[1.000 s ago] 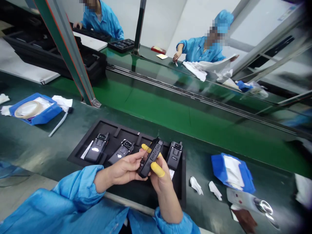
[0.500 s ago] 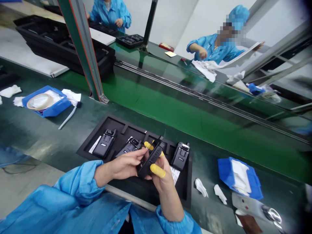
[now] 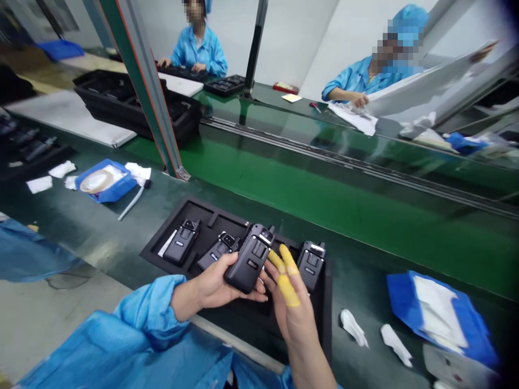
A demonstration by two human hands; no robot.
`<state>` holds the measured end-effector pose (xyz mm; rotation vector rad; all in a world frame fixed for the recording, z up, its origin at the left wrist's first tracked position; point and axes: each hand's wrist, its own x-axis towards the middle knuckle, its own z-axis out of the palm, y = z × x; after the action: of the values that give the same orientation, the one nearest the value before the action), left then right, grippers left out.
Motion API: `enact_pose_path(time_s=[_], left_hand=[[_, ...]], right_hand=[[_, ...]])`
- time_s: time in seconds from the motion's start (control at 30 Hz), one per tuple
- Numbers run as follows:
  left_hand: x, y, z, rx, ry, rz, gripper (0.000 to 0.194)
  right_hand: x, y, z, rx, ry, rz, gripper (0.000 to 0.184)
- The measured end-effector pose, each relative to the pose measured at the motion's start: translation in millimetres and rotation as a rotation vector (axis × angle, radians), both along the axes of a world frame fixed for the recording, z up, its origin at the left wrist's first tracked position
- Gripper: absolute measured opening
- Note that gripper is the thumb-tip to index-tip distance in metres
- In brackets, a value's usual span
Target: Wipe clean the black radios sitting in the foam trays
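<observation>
Green assembly-line tabletop (image 3: 65, 227) runs across the frame, with a black foam tray (image 3: 170, 221) at lower centre. Left hand (image 3: 211, 283) grips a black handheld radio (image 3: 248, 260) above the tray. Right hand (image 3: 294, 313), wearing yellow finger cots (image 3: 288, 290), stands open just beside it, near three more radios (image 3: 311, 265) lying in the tray.

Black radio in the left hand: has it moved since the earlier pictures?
Yes: the black radio has shifted left in view along the black foam tray, away from the radio at its right end, and turned its broad face up.
</observation>
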<state>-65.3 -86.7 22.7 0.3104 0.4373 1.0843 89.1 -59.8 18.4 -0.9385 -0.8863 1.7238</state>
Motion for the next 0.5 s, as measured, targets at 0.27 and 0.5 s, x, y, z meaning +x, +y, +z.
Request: enact_pose_path(time_s=[0.27,0.5], left_hand=[[-4,4,12.5,-0.208,-0.282,-0.027,0.062],[4,5,23.6,-0.197,-0.212,-0.067,0.058]], right_hand=[[23,-8,-2.0,-0.055,0.045,0.003,0.059],[27,-7,-2.2,-0.107,0.075,0.024,0.061]])
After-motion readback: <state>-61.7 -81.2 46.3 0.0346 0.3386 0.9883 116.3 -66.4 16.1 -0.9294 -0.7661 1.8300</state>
